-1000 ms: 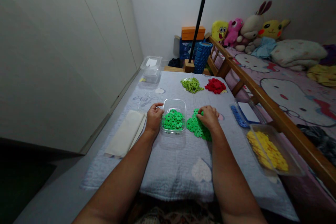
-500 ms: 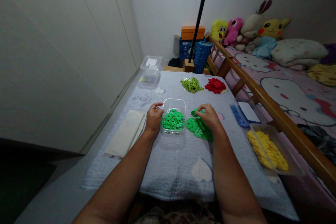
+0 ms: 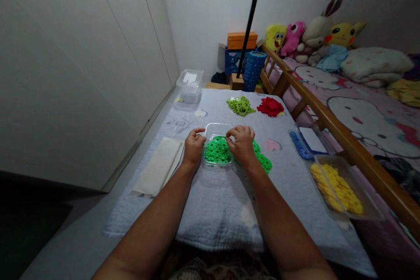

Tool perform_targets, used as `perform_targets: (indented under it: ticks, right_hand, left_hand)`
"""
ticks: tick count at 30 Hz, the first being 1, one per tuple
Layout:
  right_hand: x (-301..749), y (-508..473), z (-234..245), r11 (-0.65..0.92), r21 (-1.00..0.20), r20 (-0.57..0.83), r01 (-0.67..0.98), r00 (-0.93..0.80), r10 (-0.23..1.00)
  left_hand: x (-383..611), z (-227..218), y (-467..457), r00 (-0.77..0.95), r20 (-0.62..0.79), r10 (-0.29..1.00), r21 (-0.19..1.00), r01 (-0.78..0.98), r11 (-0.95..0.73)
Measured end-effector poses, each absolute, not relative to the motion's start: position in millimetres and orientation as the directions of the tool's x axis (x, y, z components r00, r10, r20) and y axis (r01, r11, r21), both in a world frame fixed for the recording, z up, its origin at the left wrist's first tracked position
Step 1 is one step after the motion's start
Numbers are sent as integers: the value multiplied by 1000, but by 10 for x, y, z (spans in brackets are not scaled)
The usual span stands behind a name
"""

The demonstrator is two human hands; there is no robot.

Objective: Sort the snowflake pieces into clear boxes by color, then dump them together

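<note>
My left hand [image 3: 194, 145] grips the left rim of a clear plastic container [image 3: 218, 127], which sits upright on the cloth. Several green flower-shaped plastic discs [image 3: 216, 151] lie inside it. Over the container's right side, my right hand [image 3: 242, 141] is closed in a pinch on a green disc [image 3: 223, 137], seen edge-on. A loose pile of green discs [image 3: 263, 162] rests on the cloth to the right, partly covered by my right hand and wrist.
Light green pieces [image 3: 241, 106] and red pieces [image 3: 271, 106] are heaped at the back. A tub of yellow pieces [image 3: 337, 188] and a box of blue pieces [image 3: 299, 144] stand at right. Folded cream cloth [image 3: 157, 166] lies left; stacked clear containers [image 3: 190, 85] stand at the far left.
My right hand has moved left from the green pile to above the container, carrying a green disc. My left hand stays at the container's rim.
</note>
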State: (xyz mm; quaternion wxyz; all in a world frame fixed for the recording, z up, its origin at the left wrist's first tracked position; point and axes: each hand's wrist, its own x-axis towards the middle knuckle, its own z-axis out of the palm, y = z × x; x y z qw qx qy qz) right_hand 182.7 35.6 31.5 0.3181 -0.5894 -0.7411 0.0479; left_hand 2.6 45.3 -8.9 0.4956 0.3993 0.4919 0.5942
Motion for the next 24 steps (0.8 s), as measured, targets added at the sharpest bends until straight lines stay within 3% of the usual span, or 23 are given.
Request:
perform_targets:
  ticks: [7, 14, 19, 24]
  right_hand:
    - [1788, 377, 267, 251, -346, 393, 904, -104, 914]
    - [1946, 436, 255, 267, -501, 352, 823, -88, 932]
    - [2350, 559, 203, 97, -573, 345, 814, 132, 929]
    - [2635, 577, 23, -159, -482, 229, 861, 299, 926]
  left_hand:
    - [31, -60, 442, -192, -11, 981, 981, -191, -27]
    - [27, -76, 453, -193, -23, 981, 981, -194, -15]
    - [33, -54, 443, -201, -19, 979, 981, -195, -21]
    - [40, -41, 437, -204, -33, 978, 980, -201, -9]
